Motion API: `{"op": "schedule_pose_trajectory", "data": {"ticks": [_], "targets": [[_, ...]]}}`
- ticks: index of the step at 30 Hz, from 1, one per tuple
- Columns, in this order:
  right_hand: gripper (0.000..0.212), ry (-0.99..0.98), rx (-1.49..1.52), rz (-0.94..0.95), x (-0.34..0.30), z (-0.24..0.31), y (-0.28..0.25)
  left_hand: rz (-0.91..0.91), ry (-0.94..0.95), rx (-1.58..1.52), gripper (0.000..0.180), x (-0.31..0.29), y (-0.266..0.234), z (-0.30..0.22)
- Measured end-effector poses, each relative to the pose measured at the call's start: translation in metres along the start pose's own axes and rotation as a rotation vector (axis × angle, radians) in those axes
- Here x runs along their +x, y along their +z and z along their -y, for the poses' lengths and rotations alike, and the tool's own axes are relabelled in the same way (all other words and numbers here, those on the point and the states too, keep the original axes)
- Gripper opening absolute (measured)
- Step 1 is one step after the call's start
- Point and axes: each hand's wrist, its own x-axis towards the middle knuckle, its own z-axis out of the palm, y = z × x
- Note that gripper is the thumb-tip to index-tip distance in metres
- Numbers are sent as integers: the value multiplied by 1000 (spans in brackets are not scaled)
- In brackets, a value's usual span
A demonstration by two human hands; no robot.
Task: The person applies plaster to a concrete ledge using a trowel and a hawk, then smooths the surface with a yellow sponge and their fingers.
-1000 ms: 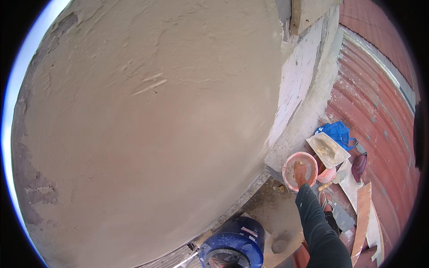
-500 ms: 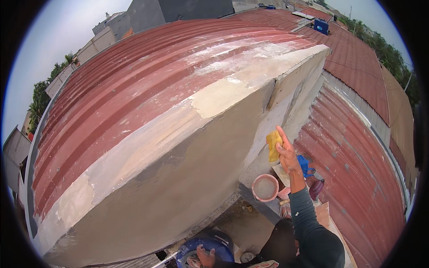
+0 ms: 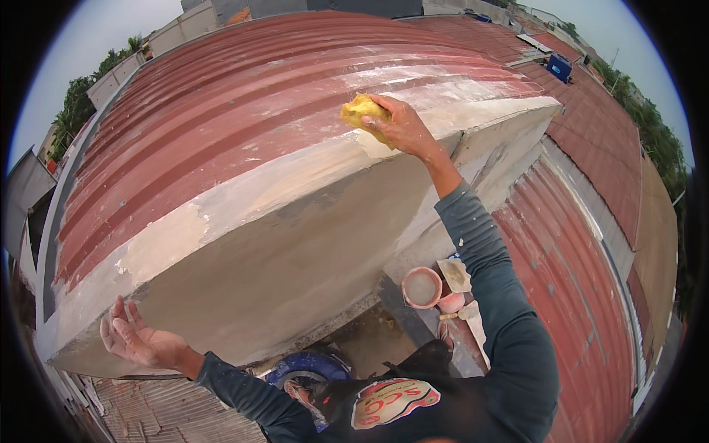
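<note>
A yellow sponge (image 3: 360, 111), damp-looking and squeezed out of shape, is in my right hand (image 3: 402, 127), fingers wrapped round it. It is over the top ledge (image 3: 266, 181) of a plastered wall, beside the red corrugated roof; whether it touches the surface I cannot tell. Patches of pale, fresh-looking plaster lie along that ledge, and the wall's near face (image 3: 288, 266) is smooth and grey-brown. By the ledge's left end, my left hand (image 3: 148, 343) is held palm up with fingers apart and nothing in it.
Below the wall stands a pinkish bucket (image 3: 422, 288) of greyish liquid, next to a pale tray (image 3: 453, 275). A blue round container (image 3: 306, 365) sits near my feet. Red corrugated roofing (image 3: 550, 258) slopes at the right, and a blue box (image 3: 559, 68) is on the far roof.
My right hand has carried the sponge left and up, from beside the wall to over its ledge. My left hand has risen from near the blue container toward the wall's left end.
</note>
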Motion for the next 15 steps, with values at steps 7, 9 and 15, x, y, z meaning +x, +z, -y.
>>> {"op": "schedule_pose_trajectory", "data": {"ticks": [7, 9, 15], "targets": [[38, -2, -255, 642, 76, 7, 76, 574, 275, 941, 31, 109, 14, 99], [31, 57, -293, 670, 88, -23, 64, 660, 294, 1070, 31, 136, 0, 106], [22, 235, -834, 561, 95, -156, -41, 698, 421, 1164, 30, 112, 16, 111]]}}
